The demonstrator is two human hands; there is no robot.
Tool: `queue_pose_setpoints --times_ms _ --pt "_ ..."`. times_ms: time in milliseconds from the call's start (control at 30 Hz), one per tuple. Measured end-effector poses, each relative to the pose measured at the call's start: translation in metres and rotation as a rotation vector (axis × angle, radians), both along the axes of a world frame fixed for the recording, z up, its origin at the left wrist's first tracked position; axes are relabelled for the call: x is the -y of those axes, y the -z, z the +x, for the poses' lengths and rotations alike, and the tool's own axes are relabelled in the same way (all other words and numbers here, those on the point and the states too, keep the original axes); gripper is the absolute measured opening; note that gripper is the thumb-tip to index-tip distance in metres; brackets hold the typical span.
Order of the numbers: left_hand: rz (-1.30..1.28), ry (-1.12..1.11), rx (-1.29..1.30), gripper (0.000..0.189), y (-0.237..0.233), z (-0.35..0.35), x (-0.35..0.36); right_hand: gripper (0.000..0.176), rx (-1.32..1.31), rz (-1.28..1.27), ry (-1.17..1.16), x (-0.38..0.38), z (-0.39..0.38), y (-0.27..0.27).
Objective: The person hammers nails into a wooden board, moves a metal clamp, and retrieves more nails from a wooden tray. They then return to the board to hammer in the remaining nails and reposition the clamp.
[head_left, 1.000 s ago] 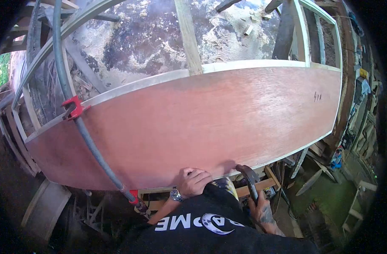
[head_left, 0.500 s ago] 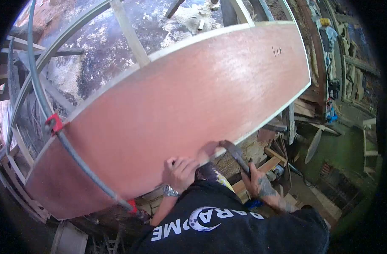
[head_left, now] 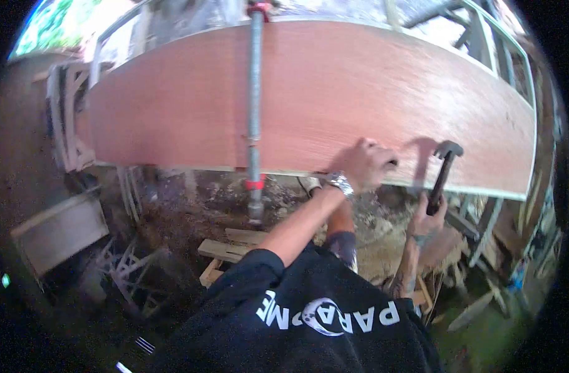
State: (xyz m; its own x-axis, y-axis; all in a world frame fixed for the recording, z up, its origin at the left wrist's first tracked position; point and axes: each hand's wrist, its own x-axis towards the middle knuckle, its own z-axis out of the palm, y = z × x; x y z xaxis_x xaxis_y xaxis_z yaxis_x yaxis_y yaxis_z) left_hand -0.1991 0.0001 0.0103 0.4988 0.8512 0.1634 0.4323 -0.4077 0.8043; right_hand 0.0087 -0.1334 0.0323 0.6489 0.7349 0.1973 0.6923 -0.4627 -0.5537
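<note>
My right hand point(head_left: 429, 214) is wrapped round the handle of a hammer point(head_left: 445, 169), whose head is raised over the right part of a reddish wooden panel point(head_left: 322, 99). My left hand point(head_left: 362, 166), with a metal watch point(head_left: 339, 183) on the wrist, is at the panel's near edge, its fingers curled together; what they pinch is too small to make out. A long grey pipe clamp point(head_left: 254, 93) with red ends crosses the panel left of my hands. Pale strips run along the panel's edges.
Wooden frame pieces point(head_left: 483, 43) stand beyond the panel. Below its near edge lie scrap boards point(head_left: 225, 250). A pale box-like piece point(head_left: 64, 233) is at the lower left, near a tangle of thin sticks point(head_left: 126, 270). Leaning wood pieces fill the right side.
The view has turned, so the clamp now stands upright in it. My left hand has shifted right along the near edge, and the hammer head has lifted from beside that edge.
</note>
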Motion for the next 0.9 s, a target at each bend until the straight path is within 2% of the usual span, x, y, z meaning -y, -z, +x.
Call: queue_pose_setpoints --times_ms 67,200,267,300,333,367,400,433,467,533,567,633,700,733,800,867,900 --pt "-0.199 0.02 0.068 0.02 -0.02 -0.009 -0.006 0.04 -0.177 -0.026 0.061 -0.005 0.005 0.018" --pt "-0.322 -0.157 0.318 0.014 -0.039 -0.032 0.002 0.037 0.066 -0.048 0.003 -0.024 -0.015 -0.005" --pt "-0.035 -0.266 0.105 0.018 -0.052 -0.071 0.003 0.033 0.236 -0.034 -0.088 -0.021 -0.018 -0.003" --pt "0.107 -0.319 -0.004 0.023 -0.06 -0.096 0.005 0.025 0.307 0.061 -0.153 -0.029 -0.036 -0.017" --pt "0.183 -0.327 -0.008 0.028 -0.056 -0.123 -0.005 0.024 0.254 0.119 -0.23 -0.03 -0.054 -0.021" --pt "0.216 -0.417 0.03 0.019 -0.092 -0.148 -0.019 0.023 0.201 0.179 -0.309 -0.031 -0.07 -0.021" --pt "0.279 -0.567 0.109 0.01 -0.099 -0.169 -0.037 0.021 0.144 0.235 -0.384 -0.03 -0.087 -0.021" --pt "0.209 -0.669 0.13 0.011 -0.12 -0.188 -0.054 0.02 0.115 0.179 -0.473 -0.025 -0.105 -0.024" --pt "0.127 -0.783 0.003 0.014 -0.13 -0.212 -0.072 0.019 0.087 0.125 -0.563 -0.024 -0.12 -0.028" --pt "0.2 -0.84 -0.201 0.023 -0.096 -0.275 -0.119 0.02 0.046 0.098 -0.702 -0.035 -0.149 -0.039" --pt "0.241 -0.795 -0.257 0.026 -0.072 -0.299 -0.139 0.021 0.025 0.086 -0.773 -0.044 -0.158 -0.043" --pt "0.321 -0.704 -0.371 0.033 -0.029 -0.331 -0.174 0.022 0.019 0.103 -0.744 -0.069 -0.166 -0.046" --pt "0.256 -0.69 -0.509 0.036 -0.014 -0.336 -0.194 0.022 -0.013 0.179 -0.699 -0.081 -0.169 -0.04" --pt "0.219 -0.685 -0.581 0.037 -0.007 -0.338 -0.201 0.022 -0.139 0.138 -0.798 -0.075 -0.167 -0.036" --pt "0.2 -0.738 -0.559 0.038 0.008 -0.334 -0.207 0.021 -0.404 0.046 -0.992 -0.048 -0.161 -0.031" --pt "0.177 -0.753 -0.563 0.041 0.015 -0.339 -0.208 0.017 -0.574 -0.202 -1.198 -0.03 -0.165 -0.025" --pt "0.169 -0.737 -0.573 0.043 0.016 -0.342 -0.207 0.026 -0.63 -0.39 -1.286 -0.009 -0.168 -0.004"
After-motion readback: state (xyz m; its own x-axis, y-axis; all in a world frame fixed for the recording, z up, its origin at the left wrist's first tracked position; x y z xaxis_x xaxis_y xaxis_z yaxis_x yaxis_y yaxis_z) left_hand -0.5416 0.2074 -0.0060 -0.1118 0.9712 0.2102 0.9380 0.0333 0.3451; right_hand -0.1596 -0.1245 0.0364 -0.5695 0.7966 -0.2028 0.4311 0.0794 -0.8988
